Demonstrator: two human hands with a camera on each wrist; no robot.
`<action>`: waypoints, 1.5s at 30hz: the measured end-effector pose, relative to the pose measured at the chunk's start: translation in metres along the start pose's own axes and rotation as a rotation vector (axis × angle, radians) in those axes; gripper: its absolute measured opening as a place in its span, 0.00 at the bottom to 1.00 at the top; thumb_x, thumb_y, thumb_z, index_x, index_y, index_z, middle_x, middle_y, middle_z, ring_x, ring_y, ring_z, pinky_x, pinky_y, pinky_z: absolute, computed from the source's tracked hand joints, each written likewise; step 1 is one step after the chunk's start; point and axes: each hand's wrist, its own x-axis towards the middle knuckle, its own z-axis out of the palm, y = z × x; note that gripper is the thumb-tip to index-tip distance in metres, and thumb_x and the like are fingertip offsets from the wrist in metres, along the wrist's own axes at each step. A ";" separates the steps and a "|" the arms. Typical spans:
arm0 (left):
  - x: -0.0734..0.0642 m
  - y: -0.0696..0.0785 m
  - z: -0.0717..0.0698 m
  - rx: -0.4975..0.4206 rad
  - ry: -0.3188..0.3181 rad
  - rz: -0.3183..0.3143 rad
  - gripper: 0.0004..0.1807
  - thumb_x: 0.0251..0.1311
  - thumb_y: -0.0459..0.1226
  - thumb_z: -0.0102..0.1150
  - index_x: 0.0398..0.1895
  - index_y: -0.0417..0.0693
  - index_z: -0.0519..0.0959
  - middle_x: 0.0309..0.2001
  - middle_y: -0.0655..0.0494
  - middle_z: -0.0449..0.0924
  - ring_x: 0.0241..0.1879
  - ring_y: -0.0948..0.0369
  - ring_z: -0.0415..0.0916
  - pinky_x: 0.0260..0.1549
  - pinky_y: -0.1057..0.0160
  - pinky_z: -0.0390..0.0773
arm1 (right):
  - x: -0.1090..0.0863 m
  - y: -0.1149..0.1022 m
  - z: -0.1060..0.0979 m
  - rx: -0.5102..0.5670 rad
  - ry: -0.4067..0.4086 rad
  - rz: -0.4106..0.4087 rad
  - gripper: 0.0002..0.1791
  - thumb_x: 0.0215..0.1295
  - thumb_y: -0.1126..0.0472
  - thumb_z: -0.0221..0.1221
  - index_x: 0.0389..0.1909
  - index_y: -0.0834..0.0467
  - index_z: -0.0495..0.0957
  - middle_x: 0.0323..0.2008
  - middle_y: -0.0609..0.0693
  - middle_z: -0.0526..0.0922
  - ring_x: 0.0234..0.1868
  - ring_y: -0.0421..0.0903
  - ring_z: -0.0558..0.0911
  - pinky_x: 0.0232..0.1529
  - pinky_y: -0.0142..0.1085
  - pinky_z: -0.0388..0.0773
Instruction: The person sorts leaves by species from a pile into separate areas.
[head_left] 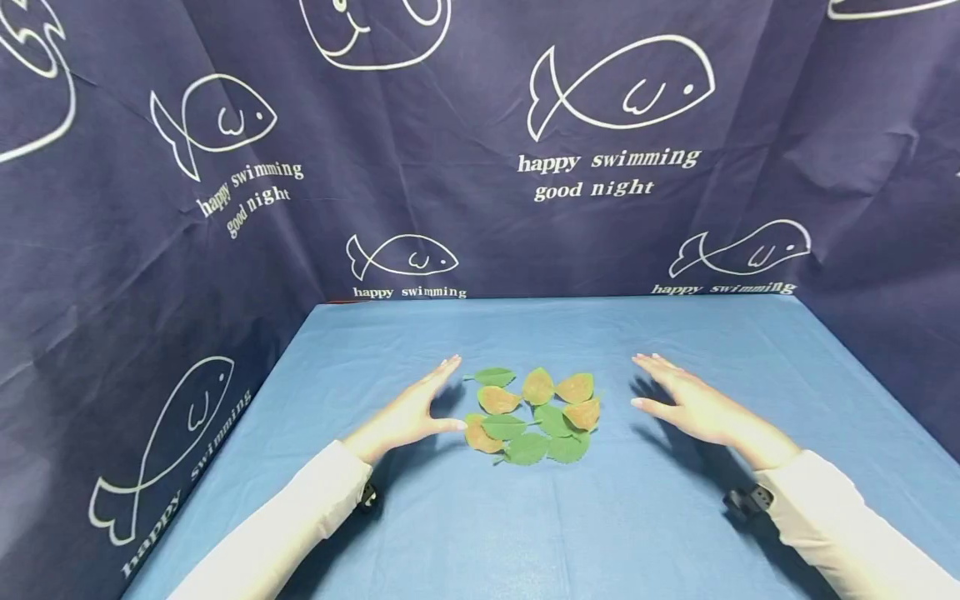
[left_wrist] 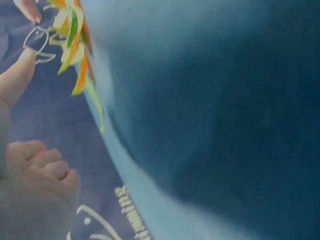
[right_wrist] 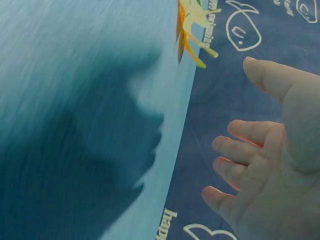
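Several leaves lie in a loose cluster on the blue cloth, some green [head_left: 528, 448], others orange-yellow [head_left: 537, 387], with a few overlapping. On the left of the cluster is my left hand [head_left: 412, 415], fingers extended and thumb pointing toward the leaf edge; it holds nothing. My right hand [head_left: 693, 407] hovers off the cluster's right side, fingers spread and thumb apart, also holding nothing. Both hands cast shadows on the cloth. In the right wrist view the right palm [right_wrist: 265, 185] faces inward, and the leaves [right_wrist: 192, 25] show edge-on at the top.
A blue cloth [head_left: 465, 533] covers the table. Dark navy curtains [head_left: 480, 167] with white fish drawings and lettering stand behind it and along the sides. A small dark device [head_left: 748, 502] is worn under the right wrist, another [head_left: 368, 497] at the left.
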 end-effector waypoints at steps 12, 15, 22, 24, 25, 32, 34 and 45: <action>0.005 0.013 0.015 -0.063 0.014 -0.034 0.50 0.53 0.48 0.70 0.76 0.51 0.54 0.75 0.44 0.52 0.74 0.47 0.50 0.72 0.41 0.54 | 0.007 -0.019 0.000 0.046 0.120 0.019 0.26 0.67 0.50 0.59 0.59 0.63 0.75 0.58 0.63 0.76 0.60 0.62 0.73 0.59 0.58 0.72; 0.005 0.014 0.016 -0.049 -0.007 -0.034 0.49 0.53 0.47 0.71 0.76 0.49 0.55 0.75 0.43 0.52 0.74 0.46 0.50 0.72 0.41 0.55 | 0.010 -0.020 0.004 0.072 0.154 0.026 0.21 0.65 0.53 0.61 0.52 0.62 0.79 0.48 0.58 0.81 0.50 0.55 0.79 0.50 0.51 0.78; 0.003 0.016 0.020 -0.149 -0.046 -0.058 0.50 0.51 0.40 0.73 0.75 0.45 0.55 0.75 0.45 0.54 0.69 0.43 0.62 0.69 0.49 0.64 | 0.018 -0.023 0.016 0.341 0.052 0.140 0.20 0.64 0.59 0.61 0.50 0.69 0.77 0.39 0.58 0.86 0.33 0.47 0.85 0.35 0.39 0.86; 0.003 0.015 0.021 -0.170 -0.048 -0.064 0.49 0.51 0.39 0.73 0.75 0.44 0.56 0.74 0.43 0.56 0.67 0.41 0.65 0.67 0.49 0.67 | 0.019 -0.024 0.021 0.385 0.044 0.168 0.20 0.63 0.61 0.61 0.50 0.70 0.77 0.37 0.58 0.85 0.31 0.48 0.86 0.32 0.38 0.87; 0.003 0.015 0.022 -0.175 -0.046 -0.067 0.49 0.50 0.39 0.73 0.74 0.43 0.57 0.73 0.43 0.57 0.66 0.41 0.65 0.67 0.49 0.68 | 0.020 -0.025 0.023 0.392 0.051 0.176 0.20 0.62 0.61 0.62 0.50 0.71 0.76 0.36 0.58 0.85 0.31 0.48 0.86 0.32 0.37 0.87; 0.005 0.015 0.025 -0.195 -0.063 -0.093 0.45 0.51 0.39 0.73 0.72 0.43 0.61 0.71 0.43 0.62 0.66 0.43 0.66 0.68 0.50 0.67 | 0.020 -0.033 0.030 0.444 0.032 0.240 0.20 0.62 0.61 0.63 0.48 0.73 0.75 0.32 0.59 0.84 0.29 0.48 0.86 0.31 0.37 0.87; 0.006 0.016 0.027 -0.177 -0.076 -0.103 0.44 0.51 0.39 0.73 0.72 0.44 0.62 0.71 0.44 0.63 0.66 0.43 0.67 0.67 0.49 0.68 | 0.021 -0.034 0.030 0.445 0.026 0.268 0.21 0.62 0.60 0.63 0.49 0.73 0.75 0.33 0.60 0.84 0.29 0.47 0.86 0.31 0.37 0.87; 0.005 0.023 0.031 -0.168 -0.058 -0.156 0.41 0.52 0.33 0.71 0.70 0.44 0.64 0.70 0.44 0.65 0.65 0.42 0.67 0.65 0.49 0.70 | 0.032 -0.030 0.033 0.588 0.021 0.346 0.17 0.62 0.63 0.63 0.42 0.75 0.78 0.31 0.59 0.86 0.27 0.42 0.85 0.34 0.35 0.87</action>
